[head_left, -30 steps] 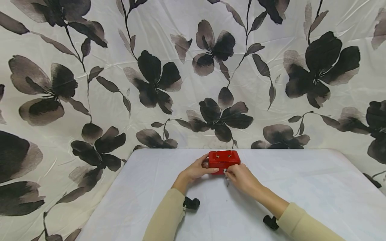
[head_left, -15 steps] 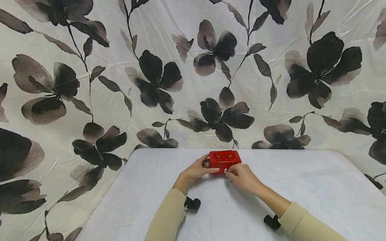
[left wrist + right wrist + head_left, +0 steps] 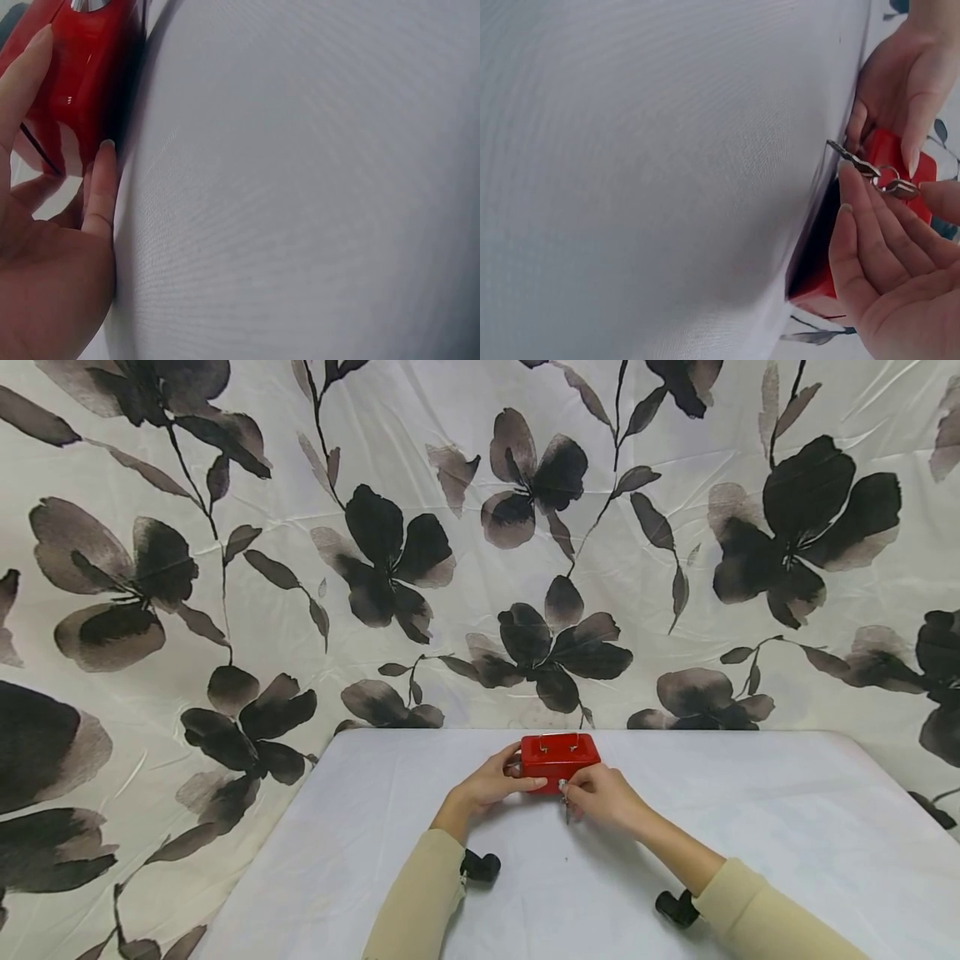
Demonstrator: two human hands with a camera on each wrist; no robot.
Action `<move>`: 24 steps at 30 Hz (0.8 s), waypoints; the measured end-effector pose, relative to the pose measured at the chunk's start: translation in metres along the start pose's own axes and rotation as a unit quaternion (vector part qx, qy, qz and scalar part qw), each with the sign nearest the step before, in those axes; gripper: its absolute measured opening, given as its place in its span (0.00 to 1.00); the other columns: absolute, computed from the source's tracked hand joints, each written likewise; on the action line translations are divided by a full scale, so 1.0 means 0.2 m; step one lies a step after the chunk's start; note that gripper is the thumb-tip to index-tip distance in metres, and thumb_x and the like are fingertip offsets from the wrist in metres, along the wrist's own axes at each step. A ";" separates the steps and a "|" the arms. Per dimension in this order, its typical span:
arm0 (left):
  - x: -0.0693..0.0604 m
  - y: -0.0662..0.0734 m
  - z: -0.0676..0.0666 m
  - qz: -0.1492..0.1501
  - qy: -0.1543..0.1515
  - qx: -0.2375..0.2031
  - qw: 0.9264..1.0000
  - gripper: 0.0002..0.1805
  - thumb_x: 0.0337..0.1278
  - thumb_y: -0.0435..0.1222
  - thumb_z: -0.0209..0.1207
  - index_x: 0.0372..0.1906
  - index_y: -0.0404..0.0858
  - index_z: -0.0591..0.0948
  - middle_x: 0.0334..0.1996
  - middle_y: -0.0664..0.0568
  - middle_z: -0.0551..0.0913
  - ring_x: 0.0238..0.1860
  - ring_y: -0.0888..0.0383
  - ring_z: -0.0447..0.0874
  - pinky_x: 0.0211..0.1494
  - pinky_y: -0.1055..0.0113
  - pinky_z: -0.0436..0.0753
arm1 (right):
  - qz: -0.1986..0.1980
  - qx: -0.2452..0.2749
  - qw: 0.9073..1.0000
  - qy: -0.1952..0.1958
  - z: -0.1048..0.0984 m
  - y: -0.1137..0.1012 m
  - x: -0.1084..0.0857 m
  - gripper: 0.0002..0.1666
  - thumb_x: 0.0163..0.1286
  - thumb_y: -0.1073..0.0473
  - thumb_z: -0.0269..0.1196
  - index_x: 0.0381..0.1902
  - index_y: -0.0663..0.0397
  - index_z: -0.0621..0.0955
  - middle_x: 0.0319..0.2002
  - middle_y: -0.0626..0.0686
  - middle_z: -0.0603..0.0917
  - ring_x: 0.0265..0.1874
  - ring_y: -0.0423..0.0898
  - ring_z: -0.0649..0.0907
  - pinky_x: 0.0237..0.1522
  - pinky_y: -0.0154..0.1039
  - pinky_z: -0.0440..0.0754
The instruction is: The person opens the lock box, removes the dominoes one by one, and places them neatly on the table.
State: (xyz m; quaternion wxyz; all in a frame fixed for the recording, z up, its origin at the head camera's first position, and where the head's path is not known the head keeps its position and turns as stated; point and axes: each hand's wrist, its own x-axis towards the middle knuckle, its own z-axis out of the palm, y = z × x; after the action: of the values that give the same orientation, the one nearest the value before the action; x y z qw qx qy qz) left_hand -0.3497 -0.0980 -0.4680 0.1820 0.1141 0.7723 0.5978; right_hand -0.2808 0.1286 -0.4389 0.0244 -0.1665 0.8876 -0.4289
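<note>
A red metal box [image 3: 558, 768] with a thin handle on its lid sits near the table's far edge, its lid down. Around its left side, the left hand [image 3: 491, 782] grips it, thumb on the front face; the left wrist view shows this hand [image 3: 56, 277] beside the box [image 3: 71, 82], below a silver lock [image 3: 90, 4]. At the box front, the right hand [image 3: 606, 795] pinches a key [image 3: 901, 189] at the lock. From its ring [image 3: 887, 174] a second key [image 3: 853, 159] hangs by the right hand's [image 3: 900, 262] fingertips. The key's tip is hidden.
A white cloth covers the table [image 3: 525, 893], and a floral sheet [image 3: 465, 568] hangs behind it. Black wrist devices stick out at the left cuff [image 3: 480, 867] and the right cuff [image 3: 677, 910].
The right hand's fingers have shifted slightly at the lock, and the hanging key shows more plainly below it. The left hand and box look unmoved.
</note>
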 end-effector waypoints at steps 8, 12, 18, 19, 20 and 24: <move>0.00 0.00 0.00 -0.005 0.000 0.002 1.000 0.50 0.55 0.43 0.74 0.80 0.43 0.60 0.59 0.47 0.77 0.56 0.51 0.74 0.59 0.56 0.77 | 0.018 0.039 0.999 -0.025 0.00 0.02 0.00 0.14 0.76 0.62 0.58 0.37 0.66 0.86 0.27 0.52 0.87 0.26 0.50 0.88 0.34 0.39 0.83; 0.00 -0.01 0.00 -0.003 0.000 -0.002 1.000 0.50 0.55 0.41 0.74 0.80 0.42 0.60 0.60 0.47 0.77 0.55 0.51 0.74 0.56 0.59 0.77 | 0.044 0.056 0.997 -0.034 0.00 0.01 -0.01 0.14 0.76 0.62 0.57 0.40 0.67 0.86 0.29 0.53 0.88 0.27 0.49 0.89 0.37 0.40 0.85; 0.00 -0.01 0.01 -0.009 0.006 -0.001 1.000 0.51 0.54 0.42 0.75 0.80 0.42 0.60 0.58 0.47 0.77 0.55 0.51 0.73 0.54 0.60 0.77 | 0.061 0.085 0.993 -0.052 0.01 0.00 -0.02 0.16 0.78 0.61 0.55 0.41 0.68 0.86 0.31 0.55 0.89 0.29 0.51 0.90 0.38 0.45 0.87; 0.00 -0.01 0.01 -0.008 0.007 0.000 1.000 0.51 0.54 0.42 0.75 0.80 0.42 0.60 0.58 0.47 0.77 0.55 0.51 0.73 0.54 0.60 0.77 | 0.058 0.089 0.993 -0.055 0.01 0.00 -0.02 0.17 0.78 0.61 0.55 0.41 0.69 0.86 0.31 0.56 0.89 0.29 0.51 0.90 0.37 0.45 0.87; -0.01 -0.01 0.01 -0.008 0.007 0.002 1.000 0.51 0.54 0.43 0.75 0.80 0.42 0.60 0.58 0.47 0.77 0.55 0.51 0.73 0.54 0.60 0.78 | 0.055 0.093 0.992 -0.058 0.01 0.00 -0.03 0.17 0.78 0.61 0.55 0.41 0.69 0.86 0.32 0.57 0.89 0.30 0.52 0.90 0.37 0.46 0.87; 0.00 -0.01 0.00 -0.007 0.006 0.002 1.000 0.51 0.54 0.43 0.75 0.79 0.43 0.61 0.57 0.47 0.78 0.55 0.50 0.73 0.55 0.60 0.78 | 0.047 0.109 0.991 -0.068 0.01 -0.01 -0.03 0.18 0.79 0.61 0.55 0.41 0.72 0.85 0.33 0.60 0.89 0.31 0.55 0.90 0.38 0.47 0.88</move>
State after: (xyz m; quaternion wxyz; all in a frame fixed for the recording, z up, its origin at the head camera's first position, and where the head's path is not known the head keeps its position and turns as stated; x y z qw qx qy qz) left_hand -0.3487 -0.0981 -0.4693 0.1813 0.1051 0.7753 0.5958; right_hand -0.2739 0.1283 -0.4387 0.1226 -0.1492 0.8388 -0.5090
